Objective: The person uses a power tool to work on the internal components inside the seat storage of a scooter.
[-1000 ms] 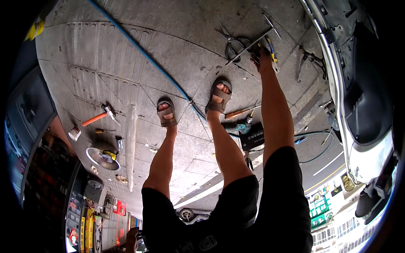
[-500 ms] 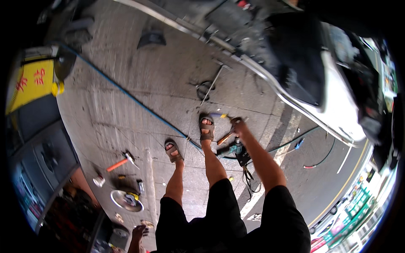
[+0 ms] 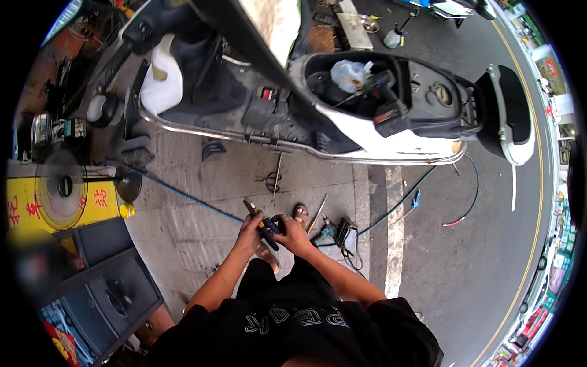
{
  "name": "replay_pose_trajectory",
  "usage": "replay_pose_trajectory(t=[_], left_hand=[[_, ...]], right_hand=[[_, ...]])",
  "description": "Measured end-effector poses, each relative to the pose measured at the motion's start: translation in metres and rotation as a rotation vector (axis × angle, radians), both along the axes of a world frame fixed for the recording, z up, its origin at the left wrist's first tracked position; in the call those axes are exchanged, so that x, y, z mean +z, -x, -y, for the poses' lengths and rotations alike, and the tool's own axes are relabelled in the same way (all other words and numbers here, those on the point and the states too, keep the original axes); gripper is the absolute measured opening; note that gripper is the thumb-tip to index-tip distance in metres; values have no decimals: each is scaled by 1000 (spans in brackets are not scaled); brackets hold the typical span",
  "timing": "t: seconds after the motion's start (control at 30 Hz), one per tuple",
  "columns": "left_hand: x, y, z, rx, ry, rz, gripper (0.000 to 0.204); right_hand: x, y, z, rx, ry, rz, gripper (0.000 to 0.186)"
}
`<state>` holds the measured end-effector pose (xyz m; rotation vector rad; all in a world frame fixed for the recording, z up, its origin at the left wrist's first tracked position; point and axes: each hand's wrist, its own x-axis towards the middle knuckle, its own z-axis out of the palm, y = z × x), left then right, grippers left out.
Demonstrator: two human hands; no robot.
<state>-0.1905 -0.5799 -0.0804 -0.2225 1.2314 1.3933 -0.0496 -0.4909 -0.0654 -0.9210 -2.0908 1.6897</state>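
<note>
In front of my body, a pair of pliers with dark and yellow handles points its jaws up and to the left. My left hand is closed round the pliers from the left side. On the other side, my right hand has its fingers curled against the handles; its fingertips are partly hidden. Below the hands, a long thin tool like a screwdriver lies on the ground by my sandalled foot. A teal power drill rests to the right of my right hand.
A white and black scooter stands across the far side, its seat compartment uncovered with a cordless tool and a plastic bag in it. A blue hose crosses the ground. A fan and a yellow sign are at left.
My right hand has come up from the ground, and both hands now meet at the pliers in front of me. The view has swung up, bringing the whole scooter in.
</note>
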Motion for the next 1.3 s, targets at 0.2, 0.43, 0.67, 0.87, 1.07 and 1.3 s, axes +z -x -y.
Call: replay_pose_trajectory(t=[0.2, 0.43, 0.67, 0.87, 1.07, 1.3], left_hand=[[27, -20, -110, -134, -178, -88, 20], [63, -13, -229, -376, -228, -127, 34], [38, 8, -315, -580, -195, 10, 44], [24, 66, -318, -484, 9, 110, 38], [-33, 132, -266, -327, 92, 63, 35], [-1, 132, -240, -267, 222, -223, 42]], right_hand=[[30, -18, -73, -60, 395, 228, 30], [88, -22, -178, -260, 856, 106, 26], [82, -5, -311, -339, 1014, 82, 32], [47, 34, -442, 42, 584, 670, 33], [-23, 88, -501, 336, 1030, 888, 51], [-72, 111, -515, 319, 1243, 917, 43]])
